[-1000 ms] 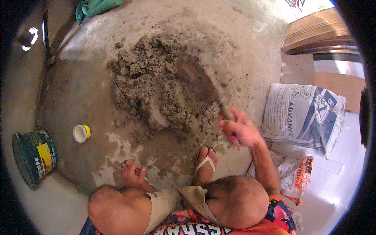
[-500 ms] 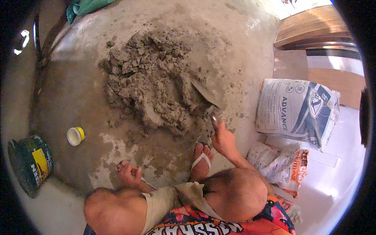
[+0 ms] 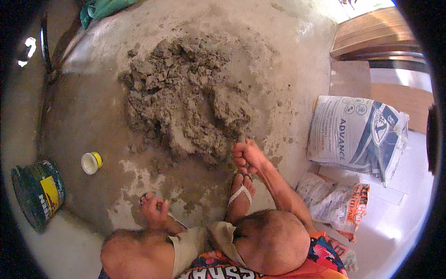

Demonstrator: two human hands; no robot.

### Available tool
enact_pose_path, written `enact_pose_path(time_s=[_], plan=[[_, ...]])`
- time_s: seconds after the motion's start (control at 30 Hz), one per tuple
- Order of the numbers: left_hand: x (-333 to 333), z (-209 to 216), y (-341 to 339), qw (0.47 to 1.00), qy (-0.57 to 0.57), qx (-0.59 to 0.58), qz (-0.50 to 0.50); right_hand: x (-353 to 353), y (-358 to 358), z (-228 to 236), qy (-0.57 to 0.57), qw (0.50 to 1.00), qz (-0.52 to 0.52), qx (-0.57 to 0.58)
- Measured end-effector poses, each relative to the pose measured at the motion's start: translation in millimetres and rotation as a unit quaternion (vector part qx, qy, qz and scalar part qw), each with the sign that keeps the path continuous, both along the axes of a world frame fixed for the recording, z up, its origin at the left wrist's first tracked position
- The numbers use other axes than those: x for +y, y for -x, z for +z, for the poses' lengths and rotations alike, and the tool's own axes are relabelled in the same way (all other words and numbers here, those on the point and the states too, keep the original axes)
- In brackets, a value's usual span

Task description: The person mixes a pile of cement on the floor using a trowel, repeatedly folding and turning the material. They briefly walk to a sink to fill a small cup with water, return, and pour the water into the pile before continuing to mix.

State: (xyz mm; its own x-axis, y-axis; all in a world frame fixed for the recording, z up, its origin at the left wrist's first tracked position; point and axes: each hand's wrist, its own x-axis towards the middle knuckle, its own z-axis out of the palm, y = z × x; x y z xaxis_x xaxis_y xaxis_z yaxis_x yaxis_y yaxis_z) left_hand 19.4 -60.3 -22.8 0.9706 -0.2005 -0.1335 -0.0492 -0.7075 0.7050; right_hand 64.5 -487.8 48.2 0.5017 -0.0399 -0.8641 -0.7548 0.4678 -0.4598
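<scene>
A heap of wet grey-brown mortar (image 3: 179, 88) lies on the concrete floor before me, lumpy at its far side and smeared at its near edge. My right hand (image 3: 247, 156) is closed around the handle of a trowel (image 3: 241, 139) at the heap's near right edge. Mortar hides the trowel's blade. Over my left foot hangs my left hand (image 3: 154, 209), its fingers curled in and nothing visible in them. It touches neither the mortar nor a tool.
A small white tub with a yellow band (image 3: 92, 162) and a dark green bucket (image 3: 38, 195) stand at the left. Along the right lie a cement bag (image 3: 355, 137) and a crumpled orange-and-white bag (image 3: 332, 202). Green cloth (image 3: 104, 10) lies far left; wooden boards (image 3: 371, 32) far right.
My right hand has turned and moved left and slightly nearer. The trowel's blade, visible on edge before, is now under mortar, and a mound of mortar sits there. My left hand stays put.
</scene>
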Motion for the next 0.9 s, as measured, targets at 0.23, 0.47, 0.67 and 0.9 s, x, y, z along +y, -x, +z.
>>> enact_pose_path(time_s=[0.23,0.47,0.67,0.9], plan=[[16.2,-13.9,-4.0,0.998,0.003,-0.013,-0.061,-33.9,15.4,31.7,-0.322,0.937,-0.127,-0.044],[20.7,-18.6,6.4,0.995,-0.007,-0.083,-0.048,-45.5,31.9,156.7,0.049,0.993,-0.024,-0.100],[16.4,-13.5,8.2,0.999,0.033,-0.026,-0.018,-42.5,2.5,130.4,0.632,0.717,0.224,-0.187],[-2.7,-7.4,-1.7,0.998,0.066,-0.020,-0.011,-24.1,-2.3,-34.9,0.621,0.679,0.392,-0.024]])
